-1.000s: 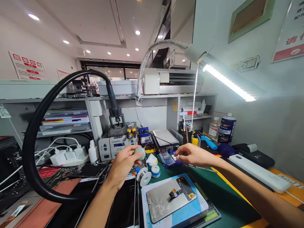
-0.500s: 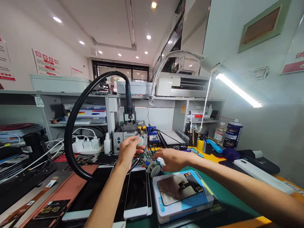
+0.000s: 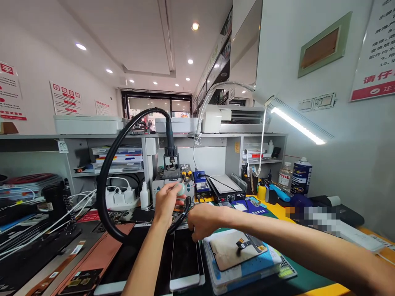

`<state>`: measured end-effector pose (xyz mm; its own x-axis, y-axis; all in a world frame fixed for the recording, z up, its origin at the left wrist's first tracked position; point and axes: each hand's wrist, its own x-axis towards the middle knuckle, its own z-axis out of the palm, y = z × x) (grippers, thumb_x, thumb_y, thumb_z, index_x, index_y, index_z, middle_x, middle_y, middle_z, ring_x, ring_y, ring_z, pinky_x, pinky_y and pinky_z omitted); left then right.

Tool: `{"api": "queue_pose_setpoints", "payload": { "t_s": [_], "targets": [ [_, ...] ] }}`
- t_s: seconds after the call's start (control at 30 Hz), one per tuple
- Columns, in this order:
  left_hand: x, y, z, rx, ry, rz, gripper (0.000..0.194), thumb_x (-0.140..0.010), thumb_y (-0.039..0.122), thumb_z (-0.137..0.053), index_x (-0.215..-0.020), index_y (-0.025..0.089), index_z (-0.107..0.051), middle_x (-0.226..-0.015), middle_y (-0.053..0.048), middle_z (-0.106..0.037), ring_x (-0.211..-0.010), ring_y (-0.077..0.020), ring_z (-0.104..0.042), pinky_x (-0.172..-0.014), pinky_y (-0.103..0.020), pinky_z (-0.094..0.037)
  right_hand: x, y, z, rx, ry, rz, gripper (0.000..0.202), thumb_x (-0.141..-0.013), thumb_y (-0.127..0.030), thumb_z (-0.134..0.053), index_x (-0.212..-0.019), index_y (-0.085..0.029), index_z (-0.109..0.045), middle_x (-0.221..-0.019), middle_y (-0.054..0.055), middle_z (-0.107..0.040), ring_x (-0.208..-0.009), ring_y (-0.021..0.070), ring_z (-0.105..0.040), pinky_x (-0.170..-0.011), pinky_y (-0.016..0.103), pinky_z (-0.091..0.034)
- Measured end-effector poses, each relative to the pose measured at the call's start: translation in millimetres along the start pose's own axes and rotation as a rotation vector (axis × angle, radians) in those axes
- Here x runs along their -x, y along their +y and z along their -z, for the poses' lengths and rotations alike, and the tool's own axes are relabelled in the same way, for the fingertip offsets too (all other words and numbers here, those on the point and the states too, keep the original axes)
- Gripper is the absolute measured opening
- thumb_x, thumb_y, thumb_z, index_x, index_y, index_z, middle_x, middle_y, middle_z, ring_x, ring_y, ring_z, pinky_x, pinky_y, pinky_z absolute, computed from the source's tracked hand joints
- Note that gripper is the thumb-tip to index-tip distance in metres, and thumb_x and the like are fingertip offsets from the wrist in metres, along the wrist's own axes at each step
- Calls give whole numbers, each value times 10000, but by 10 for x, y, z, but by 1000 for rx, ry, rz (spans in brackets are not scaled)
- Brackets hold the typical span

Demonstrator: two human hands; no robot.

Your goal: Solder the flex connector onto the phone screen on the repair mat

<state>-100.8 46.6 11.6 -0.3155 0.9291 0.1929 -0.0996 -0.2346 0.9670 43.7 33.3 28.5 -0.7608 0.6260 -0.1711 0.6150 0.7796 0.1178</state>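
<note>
While the left hand (image 3: 165,201) clamps its fingers on a pale green round object (image 3: 181,189), a white-edged phone (image 3: 184,257) lies closer in; by its far end the right hand (image 3: 205,220) is curled, fingers hidden, grip impossible to tell; rightward, a screen panel (image 3: 226,255) lies on a box (image 3: 268,260).

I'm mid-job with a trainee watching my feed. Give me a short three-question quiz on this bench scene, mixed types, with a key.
1. True or false: the left hand holds a small, round, pale-green object.
2. What lies on the blue-and-white rectangular box?
A) A yellow plastic bottle
B) A flat, greyish phone screen panel with a black ribbon cable
C) A white spray bottle
3. Fill in: in the picture, the dark-blue cylindrical can stands to the ____ of the clear bottle with a white cap.

Key: 1. True. 2. B. 3. Right.
</note>
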Motion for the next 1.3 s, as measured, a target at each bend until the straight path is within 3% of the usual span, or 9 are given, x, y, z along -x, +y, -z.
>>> {"api": "queue_pose_setpoints", "payload": {
  "t_s": [0.13,0.27,0.53,0.63,0.73,0.93,1.13,1.3],
  "targets": [
    [-6,26,61,-3,36,-1,272,-952,328,-628,-1159,154,-597,-1031,-43,-655,-795,-140,-651,-664,-290,-576,-146,-206,-10,96,-105,2,285,-960,-304,-653,-1215,-176,-636,-1232,87,-672,-1022,249,-685,-853,460,-587],
    [-39,30,117,-7,68,-8,276,-952,331,-628,-1163,155,-596,-1026,-41,-654,-786,-138,-649,-659,-288,-574,-113,-181,-49,98,-106,3,286,-958,-305,-656,-1211,-174,-639,-1235,88,-672,-1029,251,-683,-860,464,-585],
    [-86,33,205,-66,78,-20,318,-965,352,-601,-1220,166,-564,-1088,-56,-639,-817,-147,-647,-678,-300,-574,318,97,-117,-138,118,-48,251,-961,-307,-650,-1174,-172,-652,-1183,76,-691,-984,235,-692,-833,443,-590],
    [-62,43,247,-156,-19,2,325,-977,377,-577,-1224,166,-558,-1059,-51,-636,-782,-136,-637,-650,-285,-564,521,256,-182,-281,230,-91,222,-971,-315,-635,-1137,-170,-663,-1122,61,-706,-916,214,-701,-789,408,-599],
    [-12,30,236,-311,-211,47,312,-972,379,-588,-1196,164,-573,-999,-36,-638,-725,-119,-621,-598,-257,-546,671,457,-286,-434,316,-157,230,-969,-323,-638,-1131,-161,-663,-1099,52,-706,-892,215,-703,-756,391,-604],
    [77,-92,95,-671,-521,172,265,-959,329,-617,-1155,154,-583,-917,-9,-631,-652,-95,-599,-538,-219,-520,793,685,-484,-714,384,-208,230,-970,-322,-638,-1129,-158,-661,-1083,54,-709,-867,203,-705,-739,382,-605],
    [97,-209,99,-927,-568,273,254,-962,336,-613,-1129,148,-583,-887,-2,-631,-617,-85,-592,-505,-203,-507,810,781,-626,-951,469,-167,223,-989,-355,-605,-1048,-150,-671,-953,26,-714,-763,172,-697,-679,344,-596],
    [146,-176,119,-1023,-597,277,263,-975,359,-587,-1135,150,-579,-871,0,-638,-583,-78,-587,-472,-190,-488,852,836,-757,-1088,537,-149,256,-1004,-382,-572,-955,-151,-670,-835,-1,-694,-677,147,-668,-632,315,-572]
  ]
}}
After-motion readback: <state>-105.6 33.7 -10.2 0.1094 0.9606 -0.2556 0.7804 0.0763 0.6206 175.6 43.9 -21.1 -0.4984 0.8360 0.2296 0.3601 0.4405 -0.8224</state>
